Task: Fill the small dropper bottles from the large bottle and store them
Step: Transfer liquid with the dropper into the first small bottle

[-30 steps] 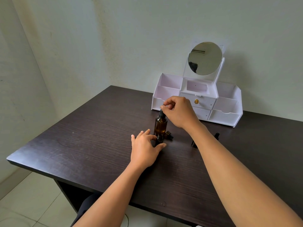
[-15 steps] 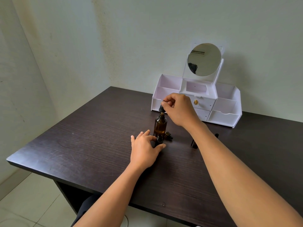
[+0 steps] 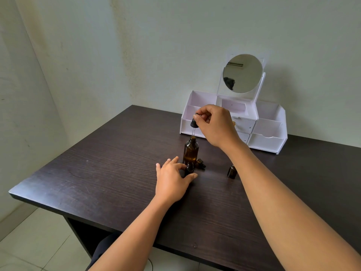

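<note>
The large amber bottle (image 3: 190, 150) stands open in the middle of the dark table (image 3: 109, 173). My right hand (image 3: 214, 125) pinches the black dropper cap (image 3: 194, 123) above it, the glass pipette still reaching down to the bottle's mouth. In front of the large bottle stands a small open dropper bottle (image 3: 189, 169), held between thumb and fingers of my left hand (image 3: 172, 178). A small black cap (image 3: 200, 163) lies just right of the large bottle. Another small amber bottle (image 3: 232, 171) stands further right, partly behind my right forearm.
A white organiser (image 3: 267, 130) with open compartments, small drawers and a round mirror (image 3: 242, 73) stands at the back of the table against the wall. The table's left edge drops to a tiled floor (image 3: 35, 241).
My right hand has lifted the dropper cap up out of the large bottle's neck, drawing the pipette almost fully out. My left hand has stayed on the small bottle.
</note>
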{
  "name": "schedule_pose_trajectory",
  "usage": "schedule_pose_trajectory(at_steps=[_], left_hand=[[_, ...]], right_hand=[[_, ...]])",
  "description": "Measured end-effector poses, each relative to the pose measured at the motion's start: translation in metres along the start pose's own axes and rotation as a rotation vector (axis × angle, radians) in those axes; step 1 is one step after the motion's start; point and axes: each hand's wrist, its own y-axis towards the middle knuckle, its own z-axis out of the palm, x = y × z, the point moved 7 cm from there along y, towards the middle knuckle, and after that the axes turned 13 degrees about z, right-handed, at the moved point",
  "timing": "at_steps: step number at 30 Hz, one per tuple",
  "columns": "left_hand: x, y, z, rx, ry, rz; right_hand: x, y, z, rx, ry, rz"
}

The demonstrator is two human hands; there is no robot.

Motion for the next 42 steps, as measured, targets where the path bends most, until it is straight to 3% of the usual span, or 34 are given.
schedule_pose_trajectory(at_steps=[42], left_hand=[[0.0,0.0,-0.001,0.005,-0.005,-0.007]], right_hand=[[-0.005,0.002,0.007,0.051,-0.022,0.016]])
